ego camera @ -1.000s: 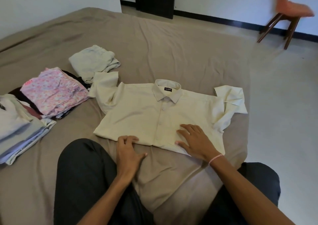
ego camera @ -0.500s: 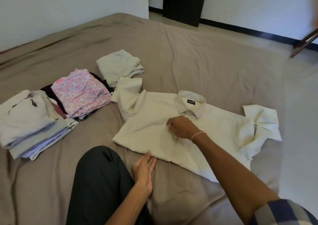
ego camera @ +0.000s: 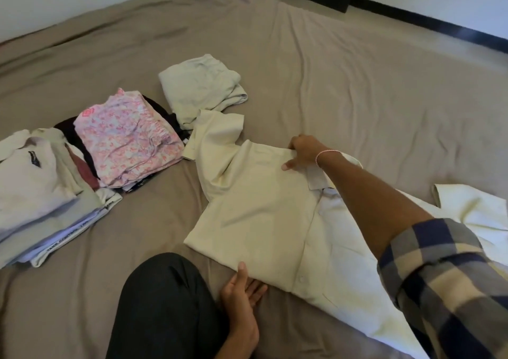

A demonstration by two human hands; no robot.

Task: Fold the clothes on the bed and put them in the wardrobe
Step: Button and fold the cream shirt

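— Where does the cream shirt (ego camera: 261,210) lie?

— Flat on the bed (ego camera: 357,84), front up and buttoned, toward the near edge, its lower part folded under. One short sleeve points to the far left, the other is spread out toward the right edge.

— And the fingers?

— The right hand (ego camera: 303,151) is at the shirt's top edge, just beside the collar. Its fingers curl over that edge and grasp the cloth, and the thumb lies stretched on the shirt's front. The left hand (ego camera: 242,295) is at the opposite, near edge. Its fingers are straight and relaxed on the sheet, right against the folded hem, and the thumb tip touches the hem from above. It holds nothing.

— So the shirt lies between the two hands?

— Yes, its left half does, one hand at the top and one at the bottom.

— What is around it?

— A folded beige garment (ego camera: 198,84) touches the far left sleeve. A pink floral pile (ego camera: 126,139) sits just beside that sleeve, and a pale stack (ego camera: 35,183) lies by the left edge. A dark trouser knee (ego camera: 162,303) rests next to the left hand. The right arm wears a plaid sleeve (ego camera: 445,276).
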